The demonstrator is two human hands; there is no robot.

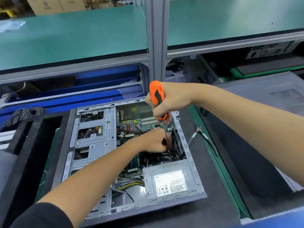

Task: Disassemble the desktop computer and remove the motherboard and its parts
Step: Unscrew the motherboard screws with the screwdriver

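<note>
Both hands crowd the case's right wall (181, 137): right (166, 102) gripping screwdriver (157, 96), left (156, 142) pinching its shaft.

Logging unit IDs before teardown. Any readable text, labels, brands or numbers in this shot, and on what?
Nothing can be quoted with confidence.
White label on the power supply: rows of print and a small blue mark, too blurred to read.
Cardboard boxes at top left: faint printed marks, illegible.
Motherboard: any silkscreen too small to read.
Screwdriver handle: no text visible.
</note>
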